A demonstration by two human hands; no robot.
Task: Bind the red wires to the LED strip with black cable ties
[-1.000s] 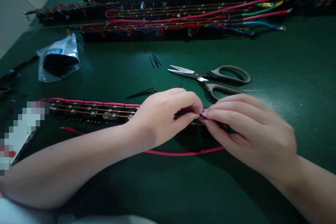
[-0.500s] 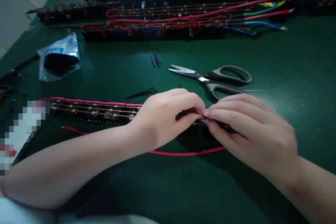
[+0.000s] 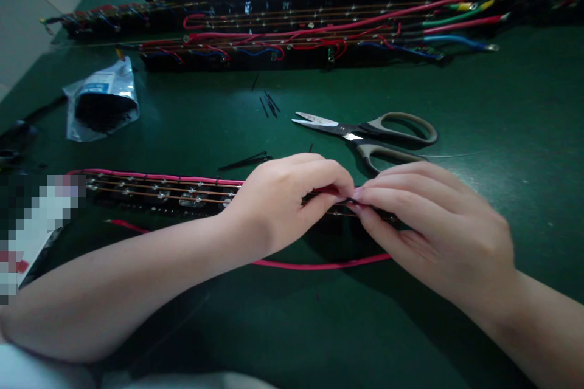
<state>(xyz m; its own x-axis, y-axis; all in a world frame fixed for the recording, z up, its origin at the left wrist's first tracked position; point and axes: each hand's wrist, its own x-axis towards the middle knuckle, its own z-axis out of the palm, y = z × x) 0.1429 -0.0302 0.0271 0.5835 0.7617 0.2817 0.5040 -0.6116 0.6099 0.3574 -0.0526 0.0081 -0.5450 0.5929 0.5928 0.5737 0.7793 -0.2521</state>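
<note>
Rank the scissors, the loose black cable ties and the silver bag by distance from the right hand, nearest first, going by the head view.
From the right hand:
1. Scissors, just beyond it on the green mat.
2. Loose black cable ties, farther back, toward the left.
3. Silver bag, far left.

Long wired strip (image 3: 159, 191) flat on table

1 scissors (image 3: 365, 134), 1 bag (image 3: 103, 100), 2 hands
</note>
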